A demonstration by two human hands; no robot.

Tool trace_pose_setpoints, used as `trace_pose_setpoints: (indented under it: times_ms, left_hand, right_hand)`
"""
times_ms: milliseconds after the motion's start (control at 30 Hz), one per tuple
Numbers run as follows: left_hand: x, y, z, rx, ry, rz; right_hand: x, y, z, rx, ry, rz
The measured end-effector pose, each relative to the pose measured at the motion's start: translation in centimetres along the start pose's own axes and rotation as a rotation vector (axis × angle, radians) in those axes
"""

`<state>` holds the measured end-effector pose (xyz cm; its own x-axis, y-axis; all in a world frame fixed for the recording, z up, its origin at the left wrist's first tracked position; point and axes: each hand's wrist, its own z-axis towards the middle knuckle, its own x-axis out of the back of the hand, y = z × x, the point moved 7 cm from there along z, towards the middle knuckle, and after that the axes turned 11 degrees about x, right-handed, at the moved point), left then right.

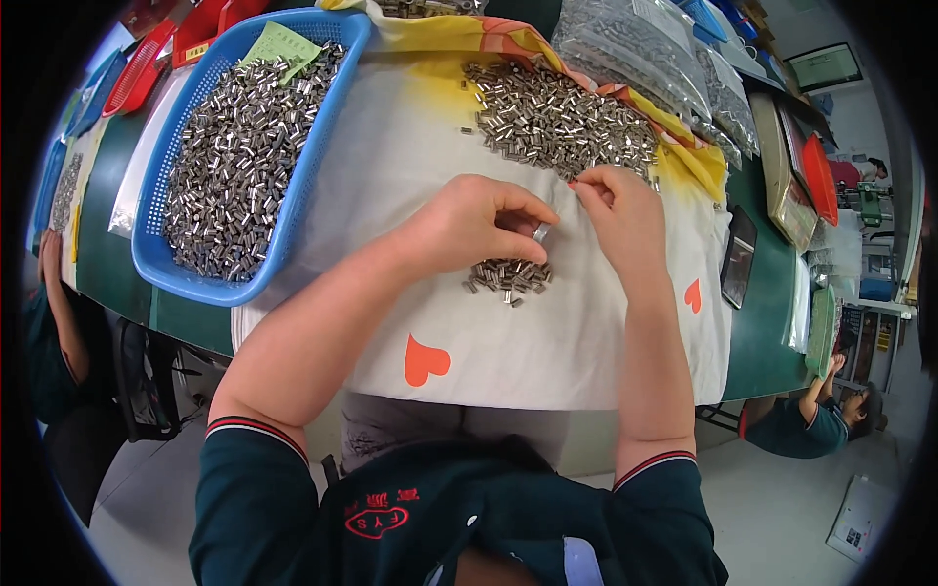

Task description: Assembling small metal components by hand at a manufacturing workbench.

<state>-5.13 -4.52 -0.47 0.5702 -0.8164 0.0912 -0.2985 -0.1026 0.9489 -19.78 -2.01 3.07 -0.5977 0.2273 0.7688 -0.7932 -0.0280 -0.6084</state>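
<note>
My left hand (pixel 479 223) is curled with thumb and fingers round a small silvery metal cylinder (pixel 540 231); whether more lie in the palm is hidden. Below it, a small heap of metal cylinders (pixel 510 277) rests on the white cloth (pixel 528 361). My right hand (pixel 622 213) is closed in a pinch at the near edge of a larger heap of the same cylinders (pixel 547 115). A speck of red shows at its fingertips, too small to name. Left of my arms stands a blue plastic basket (pixel 147 249) full of similar cylinders, with a green paper slip (pixel 281 51) on top.
Clear plastic bags of small parts (pixel 640 49) lie behind the yellow edge of the cloth. A dark phone-like slab (pixel 740 256) lies on the green table (pixel 767 347) at right. Red baskets (pixel 140 68) stand far left. Other people sit at left and right.
</note>
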Motion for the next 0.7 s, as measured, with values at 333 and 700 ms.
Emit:
trace_pose_setpoints:
  times_ms: [333, 700]
  left_hand:
    - [0.2, 0.3, 0.1, -0.062, 0.009, -0.039]
    - [0.7, -0.7, 0.7, 0.004, 0.009, -0.281]
  right_hand:
    - [-1.5, -0.3, 0.3, 0.135, -0.054, -0.274]
    - [0.0, -1.8, -1.5, 0.099, 0.088, -0.014]
